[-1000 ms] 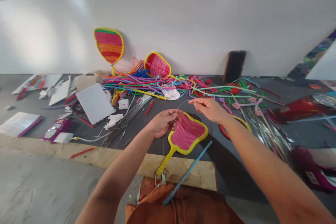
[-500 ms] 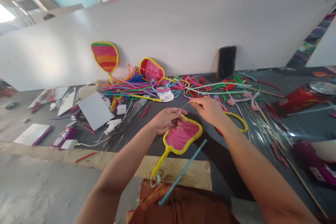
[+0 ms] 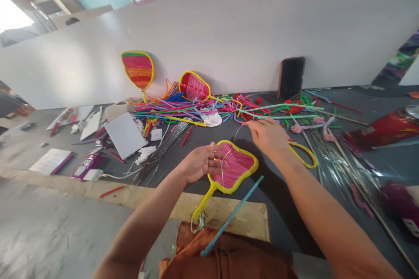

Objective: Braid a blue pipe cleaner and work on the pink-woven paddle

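Note:
My right hand (image 3: 269, 137) is closed in a pinch on one end of a thin, pale wire-like strand (image 3: 223, 168). From that pinch the strand curves down and left across the pink face of a hand fan (image 3: 238, 165). The fan has a fuzzy yellow rim and a yellow handle pointing toward me, with a pale tassel at its end. Beside the fan's left edge is my left hand (image 3: 199, 162), its fingers apart and the strand passing close to the fingertips. A blue pipe cleaner (image 3: 233, 215) slants from the table edge over my brown clothing.
Two finished-looking fans, one striped (image 3: 139, 69) and one red-pink (image 3: 195, 86), stand behind a heap of pipe cleaners (image 3: 183, 108). A phone (image 3: 291, 77) leans on the white partition (image 3: 245, 22). To the right lie a red can (image 3: 384, 128) and a yellow loop (image 3: 309, 154).
My left hand has opened from its pinch near the fan's top and moved down-left. The strand now hangs in a long curve over the fan from my right hand.

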{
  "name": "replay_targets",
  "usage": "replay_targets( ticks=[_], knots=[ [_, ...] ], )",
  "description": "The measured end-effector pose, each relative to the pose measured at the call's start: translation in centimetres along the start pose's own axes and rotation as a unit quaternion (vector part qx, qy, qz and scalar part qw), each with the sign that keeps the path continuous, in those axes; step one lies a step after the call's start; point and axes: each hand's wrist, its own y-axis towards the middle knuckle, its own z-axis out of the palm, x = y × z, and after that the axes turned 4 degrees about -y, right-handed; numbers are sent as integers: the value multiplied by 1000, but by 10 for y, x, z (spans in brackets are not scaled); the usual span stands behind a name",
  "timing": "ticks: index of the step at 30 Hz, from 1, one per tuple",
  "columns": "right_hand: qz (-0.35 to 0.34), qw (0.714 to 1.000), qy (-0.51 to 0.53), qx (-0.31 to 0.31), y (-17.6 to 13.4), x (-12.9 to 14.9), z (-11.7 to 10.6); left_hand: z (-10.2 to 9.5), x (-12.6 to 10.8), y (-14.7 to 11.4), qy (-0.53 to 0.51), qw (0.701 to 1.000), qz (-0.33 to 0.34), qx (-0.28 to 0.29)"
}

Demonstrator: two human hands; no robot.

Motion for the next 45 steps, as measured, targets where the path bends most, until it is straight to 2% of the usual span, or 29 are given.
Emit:
replay_targets(
  ticks=[3, 9, 14, 18, 22, 25, 28, 33, 35, 41, 45],
  knots=[
    [7, 1000, -21, 4, -2, 1, 2, 4, 9, -2, 30, 999, 19, 2],
    [-7, 998, -58, -1, -7, -1, 0, 3, 11, -4, -52, 999, 1, 1],
    [6, 999, -44, 10, -9, 1, 0, 6, 13, -9, 2, 999, 26, 30],
    [30, 999, 4, 19, -8, 1, 4, 8, 18, -8, 72, 996, 35, -26],
    [90, 981, 149, 82, -6, 0, 5, -1, 23, -3, 147, 982, 56, -102],
    [114, 940, 278, 162, -4, 0, 4, -19, 27, -2, 219, 960, 91, -150],
    [109, 914, 321, 223, 0, 4, 7, -40, 30, -7, 309, 930, 95, -173],
    [93, 902, 319, 277, 15, 13, 27, -57, 28, -18, 525, 807, 154, -222],
    [85, 904, 305, 287, 24, 18, 36, -57, 29, -19, 554, 781, 155, -241],
    [55, 926, 232, 293, 39, 30, 45, -49, 39, -15, 600, 751, 187, -202],
    [48, 932, 207, 294, 38, 30, 37, -48, 48, -11, 603, 755, 181, -182]
  ],
)
